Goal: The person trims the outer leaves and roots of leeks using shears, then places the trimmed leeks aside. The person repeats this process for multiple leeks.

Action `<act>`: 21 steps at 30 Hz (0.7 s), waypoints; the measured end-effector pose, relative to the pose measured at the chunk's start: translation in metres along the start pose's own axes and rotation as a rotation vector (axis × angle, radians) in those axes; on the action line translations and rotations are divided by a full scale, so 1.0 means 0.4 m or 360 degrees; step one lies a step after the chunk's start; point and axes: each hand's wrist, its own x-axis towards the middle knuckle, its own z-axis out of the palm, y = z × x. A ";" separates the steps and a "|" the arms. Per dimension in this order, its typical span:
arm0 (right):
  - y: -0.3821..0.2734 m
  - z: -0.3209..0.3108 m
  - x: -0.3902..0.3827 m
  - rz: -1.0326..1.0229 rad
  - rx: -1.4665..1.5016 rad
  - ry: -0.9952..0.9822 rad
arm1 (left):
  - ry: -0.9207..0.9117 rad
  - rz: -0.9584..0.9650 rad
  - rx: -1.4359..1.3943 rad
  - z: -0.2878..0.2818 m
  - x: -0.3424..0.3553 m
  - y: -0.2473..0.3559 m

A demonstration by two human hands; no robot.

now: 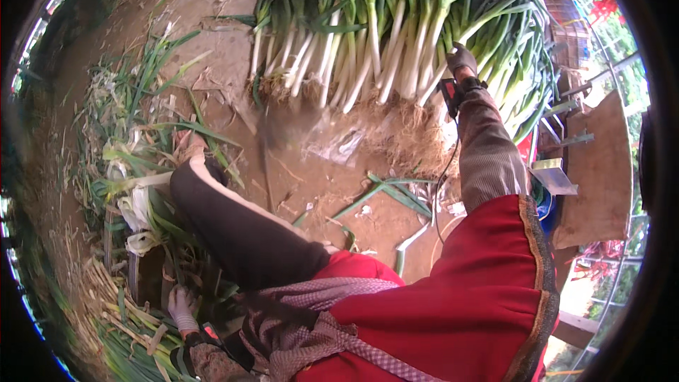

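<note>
A broad pile of leeks (375,35) with white stems and roots lies at the far side, green tops pointing away from me. My right hand (461,60), in a dark glove, reaches to the pile's right part, its fingers closed round the stem of a leek (433,86). At the lower left my left hand (182,308), in a pale glove, is low beside dark shadowed leaves and a heap of cut stalks (127,304). Its fingertips are partly hidden, and whether it holds anything cannot be made out.
Leaf scraps (134,92) and peelings heap up along the left. Loose green leaves (396,194) lie on the brown ground (304,191) before me. A thin cable (440,194) hangs from my right wrist. Right stand a wooden board (598,170) and a wire crate (568,25).
</note>
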 end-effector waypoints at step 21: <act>-1.154 0.263 -0.815 -0.1702 0.1623 -0.1981 | 0.0049 0.0427 0.0452 0.079 -0.050 -0.050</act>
